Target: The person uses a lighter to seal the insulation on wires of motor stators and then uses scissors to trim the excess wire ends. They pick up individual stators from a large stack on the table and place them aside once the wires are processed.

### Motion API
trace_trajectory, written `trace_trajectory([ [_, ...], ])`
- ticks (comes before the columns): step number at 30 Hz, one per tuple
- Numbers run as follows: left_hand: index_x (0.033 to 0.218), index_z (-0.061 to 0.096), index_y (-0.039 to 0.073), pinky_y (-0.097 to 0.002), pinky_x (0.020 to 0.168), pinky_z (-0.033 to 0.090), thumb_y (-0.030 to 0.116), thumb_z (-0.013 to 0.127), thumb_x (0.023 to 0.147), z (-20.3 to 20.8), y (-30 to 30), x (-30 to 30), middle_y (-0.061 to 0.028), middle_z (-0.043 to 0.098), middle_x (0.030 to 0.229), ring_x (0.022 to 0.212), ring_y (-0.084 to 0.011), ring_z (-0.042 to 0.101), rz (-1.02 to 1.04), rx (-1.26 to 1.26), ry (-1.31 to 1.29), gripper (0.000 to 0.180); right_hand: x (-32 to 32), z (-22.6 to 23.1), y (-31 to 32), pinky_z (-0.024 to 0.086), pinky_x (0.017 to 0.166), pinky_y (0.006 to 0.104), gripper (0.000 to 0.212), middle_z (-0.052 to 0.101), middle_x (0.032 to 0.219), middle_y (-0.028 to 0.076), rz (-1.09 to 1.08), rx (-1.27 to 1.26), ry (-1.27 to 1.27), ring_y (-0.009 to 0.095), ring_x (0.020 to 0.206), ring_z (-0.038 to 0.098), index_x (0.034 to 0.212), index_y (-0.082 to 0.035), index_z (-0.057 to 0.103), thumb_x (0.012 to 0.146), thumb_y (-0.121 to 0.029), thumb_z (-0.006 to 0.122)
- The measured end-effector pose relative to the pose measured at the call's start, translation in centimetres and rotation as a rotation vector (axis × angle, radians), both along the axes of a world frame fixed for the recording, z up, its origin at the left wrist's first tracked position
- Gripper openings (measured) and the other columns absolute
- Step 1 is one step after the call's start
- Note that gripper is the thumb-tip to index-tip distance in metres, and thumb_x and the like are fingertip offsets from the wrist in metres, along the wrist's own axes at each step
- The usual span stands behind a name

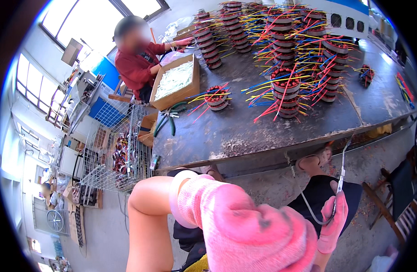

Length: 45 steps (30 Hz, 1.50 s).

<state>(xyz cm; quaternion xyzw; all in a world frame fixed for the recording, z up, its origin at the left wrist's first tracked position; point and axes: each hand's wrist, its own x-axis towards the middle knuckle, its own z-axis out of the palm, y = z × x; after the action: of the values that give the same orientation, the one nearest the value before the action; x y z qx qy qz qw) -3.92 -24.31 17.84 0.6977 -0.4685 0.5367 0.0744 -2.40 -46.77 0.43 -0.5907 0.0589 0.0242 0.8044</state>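
My left hand (258, 235), in a pink knitted glove, is large and close in the lower middle. Its back faces up and hides its fingers, so what they hold, if anything, does not show. Farther right, my right hand (334, 222), also in a pink glove, is closed on a pale grey cord (308, 206). A slim, light-coloured section (341, 174) of the cord stands up from the fingers toward the table edge. The other side loops below the hand and rises to the left.
On the dark worktable (244, 131) stand several stacks of motor stators (285, 97) with coloured wires sticking out, and a single stator (216, 99). Pliers (167, 122) lie by a cardboard box (190, 90) of white strips. A co-worker (136, 63) sits beyond; a wire cage (118, 158) stands left, a chair (398, 199) right.
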Motion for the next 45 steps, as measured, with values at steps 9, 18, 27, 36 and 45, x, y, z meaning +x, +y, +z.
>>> trace_trajectory([
  [9, 0.076, 0.059, 0.014, -0.0328, 0.053, 0.041, 0.040, 0.063, 0.089, 0.9, 4.4, -0.9, -0.0033, 0.069, 0.080, 0.059, -0.0176, 0.061, 0.074, -0.231, 0.455, 0.029, 0.5, -0.1, -0.3, 0.016, 0.045, 0.0210, 0.048, 0.033, 0.057, -0.008, -0.004, -0.045, 0.000, 0.001, 0.049, 0.026, 0.125, 0.005, 0.057, 0.102, -0.036, 0.047],
  [18, 0.084, 0.060, 0.013, -0.0325, 0.057, 0.044, 0.035, 0.061, 0.089, -0.4, -1.6, 1.0, -0.0049, 0.067, 0.082, 0.065, -0.0175, 0.062, -0.451, -0.226, 0.844, 0.023, 0.3, 0.5, 0.3, 0.015, 0.044, 0.0209, 0.046, 0.033, 0.057, -0.008, -0.027, -0.008, 0.032, 0.001, 0.048, 0.025, 0.127, 0.005, 0.056, 0.102, -0.033, 0.050],
  [27, 0.092, 0.061, 0.011, -0.0322, 0.061, 0.047, 0.030, 0.059, 0.089, -1.3, -4.4, 1.8, -0.0065, 0.066, 0.085, 0.071, -0.0173, 0.063, -0.628, -0.208, 0.998, 0.019, 0.0, -2.6, 0.1, 0.033, 0.054, 0.0167, 0.043, 0.056, 0.078, 0.001, -0.126, 0.068, 0.065, 0.002, 0.062, 0.043, 0.127, 0.005, 0.055, 0.100, -0.029, 0.054],
  [36, 0.094, 0.057, 0.006, -0.0363, 0.057, 0.046, 0.022, 0.057, 0.089, -4.5, -8.1, -0.7, -0.0087, 0.066, 0.080, 0.067, -0.0248, 0.063, -0.950, 0.324, 1.241, 0.016, 1.7, -4.2, -3.0, 0.030, 0.040, 0.0214, 0.040, 0.046, 0.056, -0.005, -0.005, 0.024, 0.242, 0.005, 0.044, 0.040, 0.119, -0.002, 0.061, 0.099, -0.036, 0.053],
  [45, 0.110, 0.064, 0.007, -0.0339, 0.077, 0.053, 0.034, 0.074, 0.084, -2.4, 4.5, 11.1, -0.0072, 0.066, 0.100, 0.086, -0.0197, 0.065, 0.051, 0.078, 1.322, 0.038, 1.5, -1.1, -0.7, 0.026, 0.043, 0.0200, 0.043, 0.046, 0.058, -0.003, 0.027, 0.056, 0.031, 0.004, 0.047, 0.037, 0.123, 0.003, 0.058, 0.102, -0.033, 0.050],
])
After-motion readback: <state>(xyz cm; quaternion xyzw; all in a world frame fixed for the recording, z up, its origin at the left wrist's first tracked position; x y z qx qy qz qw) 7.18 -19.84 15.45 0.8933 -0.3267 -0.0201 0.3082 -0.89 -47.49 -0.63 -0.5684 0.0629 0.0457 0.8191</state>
